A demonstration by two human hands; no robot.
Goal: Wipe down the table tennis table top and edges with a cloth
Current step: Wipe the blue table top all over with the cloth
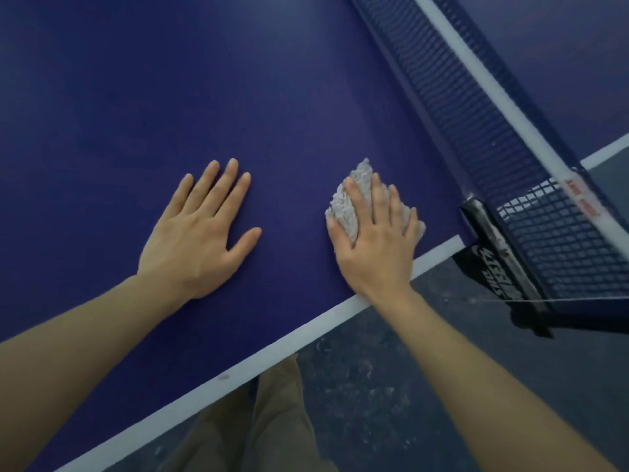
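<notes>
The blue table tennis table top (204,80) fills most of the view, and its white edge line (238,373) runs diagonally from lower left to right. My right hand (374,240) presses flat on a grey-white fluffy cloth (347,202) lying on the blue surface close to the white edge and near the net post. The cloth shows beyond my fingertips and at my thumb; the rest is hidden under the palm. My left hand (200,233) lies flat on the table, fingers spread, holding nothing, a short way left of the cloth.
The dark net (476,124) with its white top band crosses the upper right. Its black clamp post (497,260) grips the table edge just right of the cloth. Beyond the edge lies a grey scuffed floor (408,386); my tan trousers (272,420) stand against the table.
</notes>
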